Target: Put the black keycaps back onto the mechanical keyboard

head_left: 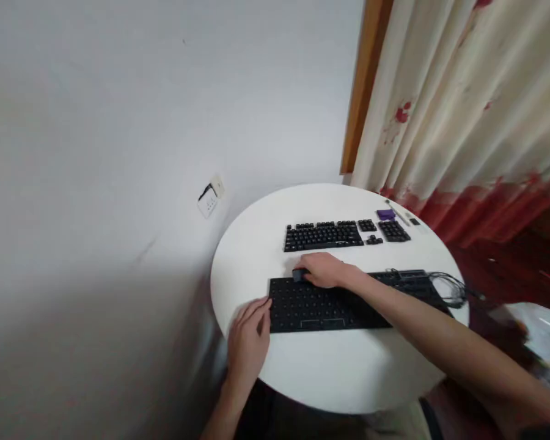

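Note:
A black keyboard base (pixel 321 308) with its keycaps off lies on the white round table. At its left end, my left hand (pixel 248 336) has its fingertips and thumb on the edge, closed against it. My right hand (pixel 321 270) reaches across the base to its upper left part. It is closed on a small dark grey block-like object (pixel 299 275), whose exact kind I cannot make out, held at the top edge. The loose black keycaps (pixel 325 235) sit in keyboard order behind the base.
The white round table (pixel 321 382) stands by a wall with a socket (pixel 208 203). A coiled black cable (pixel 453 290) lies at the right. Further back are a purple cloth-like item (pixel 385 214) and a thin tool (pixel 398 212). A curtain (pixel 449 110) hangs behind.

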Demonstrator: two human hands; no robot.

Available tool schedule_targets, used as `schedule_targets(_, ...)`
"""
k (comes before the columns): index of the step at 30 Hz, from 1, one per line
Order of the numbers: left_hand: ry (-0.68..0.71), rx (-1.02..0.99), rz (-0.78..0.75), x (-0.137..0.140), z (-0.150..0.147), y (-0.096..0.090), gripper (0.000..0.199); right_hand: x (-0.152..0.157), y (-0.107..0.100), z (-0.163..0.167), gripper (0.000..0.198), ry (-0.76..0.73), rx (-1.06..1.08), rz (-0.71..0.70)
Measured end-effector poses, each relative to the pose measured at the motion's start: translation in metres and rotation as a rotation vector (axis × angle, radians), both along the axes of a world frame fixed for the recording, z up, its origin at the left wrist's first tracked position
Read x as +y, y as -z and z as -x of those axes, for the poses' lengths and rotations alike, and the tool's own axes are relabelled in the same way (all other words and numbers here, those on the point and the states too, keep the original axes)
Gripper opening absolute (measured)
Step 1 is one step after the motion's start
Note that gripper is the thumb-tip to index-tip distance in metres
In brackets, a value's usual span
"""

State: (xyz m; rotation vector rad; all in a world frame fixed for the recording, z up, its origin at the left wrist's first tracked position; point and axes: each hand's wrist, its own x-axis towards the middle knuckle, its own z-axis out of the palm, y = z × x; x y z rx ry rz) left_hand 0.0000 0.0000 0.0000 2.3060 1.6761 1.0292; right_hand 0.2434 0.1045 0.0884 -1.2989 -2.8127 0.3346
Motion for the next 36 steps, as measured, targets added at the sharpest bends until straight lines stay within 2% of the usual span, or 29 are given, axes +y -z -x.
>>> schedule_targets(11, -0.002, -0.004, -0.01, 0.0, 0.002, 0.0, 0.028, -0.004, -0.012, -0.055, 0.031, 0.099, -0.165, 0.034)
schedule_targets(14, -0.008, 0.0, -0.013, 0.001, 0.003, 0.0, 0.029, -0.005, -0.011, -0.043, 0.031, 0.078, -0.105, -0.003)
schedule_targets(19, -0.005, 0.025, -0.02, 0.002, 0.004, 0.0, 0.03, -0.006, -0.003, -0.003, 0.029, 0.024, -0.048, -0.057)
schedule_targets(22, -0.023, 0.06, -0.02, 0.002, 0.004, 0.0, 0.03, -0.007, -0.001, -0.001, 0.028, 0.022, -0.045, -0.058)
schedule_targets(28, -0.034, 0.077, -0.038, 0.004, 0.006, 0.003, 0.029, -0.016, -0.001, -0.058, 0.026, 0.077, -0.065, -0.035)
schedule_targets(36, -0.011, 0.071, -0.07, 0.007, 0.007, 0.006, 0.029, -0.034, -0.002, -0.142, 0.028, 0.152, -0.181, -0.099)
